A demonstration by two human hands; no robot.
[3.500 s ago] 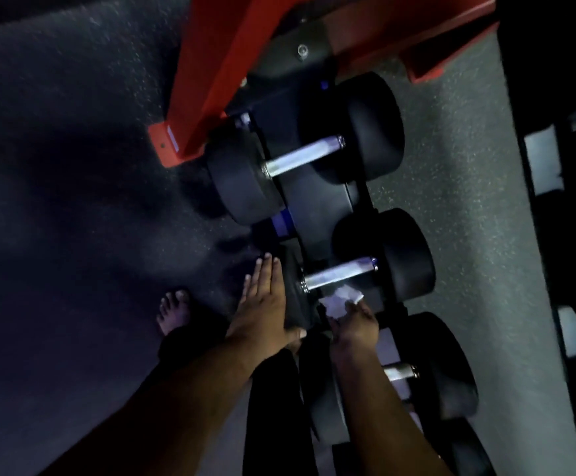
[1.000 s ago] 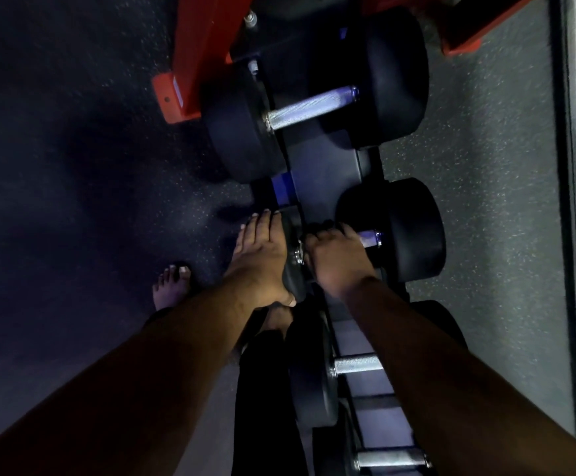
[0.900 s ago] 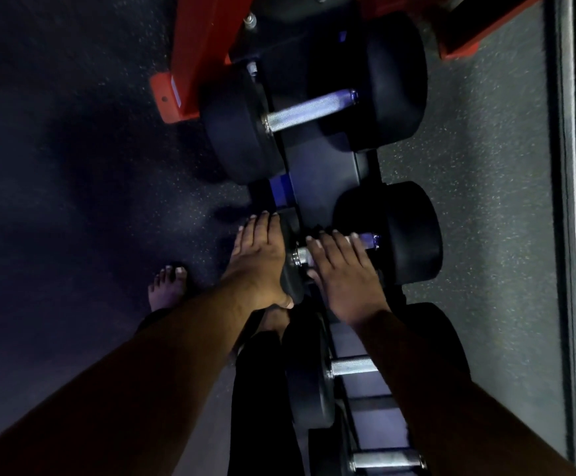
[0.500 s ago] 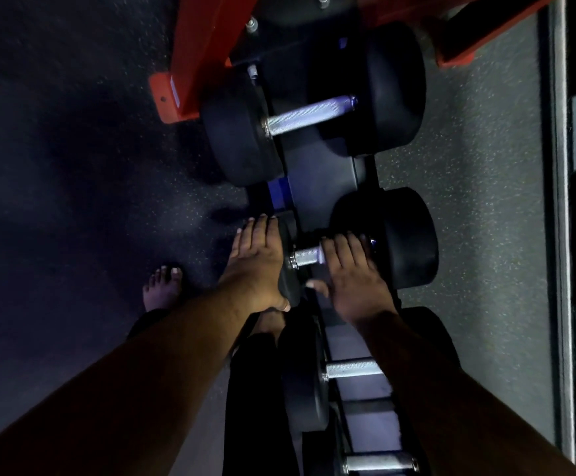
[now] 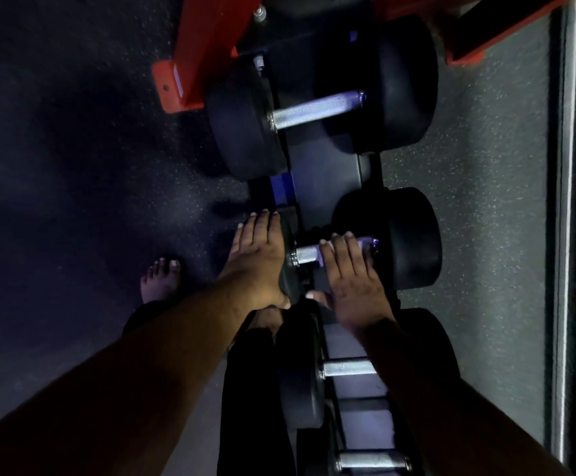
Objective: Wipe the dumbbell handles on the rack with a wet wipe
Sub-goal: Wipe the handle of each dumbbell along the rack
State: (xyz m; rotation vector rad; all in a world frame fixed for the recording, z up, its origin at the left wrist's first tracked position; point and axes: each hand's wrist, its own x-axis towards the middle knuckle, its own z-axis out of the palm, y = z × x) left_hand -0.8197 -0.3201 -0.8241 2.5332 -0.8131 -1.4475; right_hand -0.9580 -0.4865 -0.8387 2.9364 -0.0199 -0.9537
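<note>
Several black dumbbells lie across a dark rack that runs away from me. My left hand lies flat against the outer face of the middle dumbbell's left head, thumb hooked round its rim. My right hand presses down on that dumbbell's metal handle, fingers draped over the bar close to the right head. The wet wipe is hidden under this hand. A short bare piece of the bar shows between my two hands.
A bigger dumbbell with a bare handle sits farther up the rack, beside a red steel frame. Two smaller handles lie nearer me. My bare foot stands on the dark speckled floor at left.
My right hand, which held the white wipe in plain sight earlier, has slid rightward along the middle handle from its left end, its fingers uncurling. The left hand has stayed on the head.
</note>
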